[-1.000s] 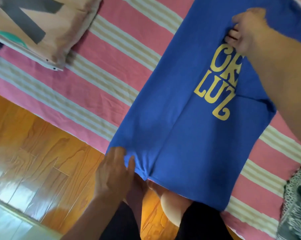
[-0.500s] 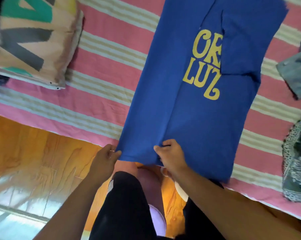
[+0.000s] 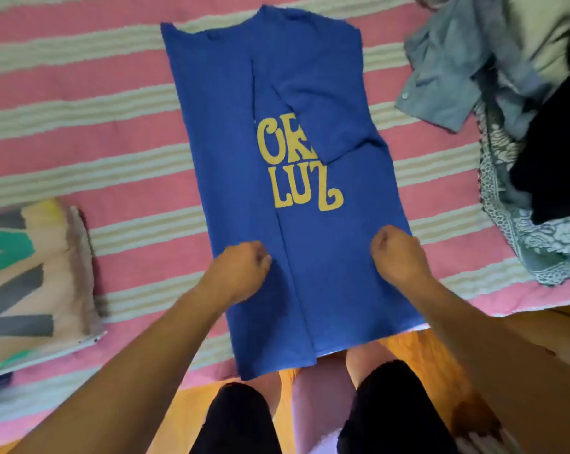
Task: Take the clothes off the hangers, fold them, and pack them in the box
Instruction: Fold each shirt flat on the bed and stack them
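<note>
Lengthwise, the blue T-shirt (image 3: 237, 165) lay flat on the pink and cream striped bedcover (image 3: 80, 132), its neck end far from the person and its hem end hanging just over the near edge of the bed, above the person's knees and the orange wood floor (image 3: 408, 345). Both long sides had been folded inward, so the shirt formed a narrow strip with a vertical fold line down its middle; the folded-in right sleeve covered part of the yellow lettering (image 3: 296, 172). Bare striped cover lay open to the left of the shirt and beyond its neck end, with a narrower band free on the right.

Both hands sat on the lower part of the shirt with fingers curled under into fists. The left hand (image 3: 241, 270) was at the shirt's left edge and the right hand (image 3: 396, 253) at its right edge, well apart from each other. Whether the curled fingers pinched the cloth or merely pressed on it, I could not tell.

A patterned cushion (image 3: 31, 283) with green and grey shapes lay at the left, near the bed's edge. At the right lay a heap of other clothes: a grey-blue garment (image 3: 441, 77), a lace-patterned fabric (image 3: 519, 237) and something black (image 3: 558, 158), all apart from the shirt.
</note>
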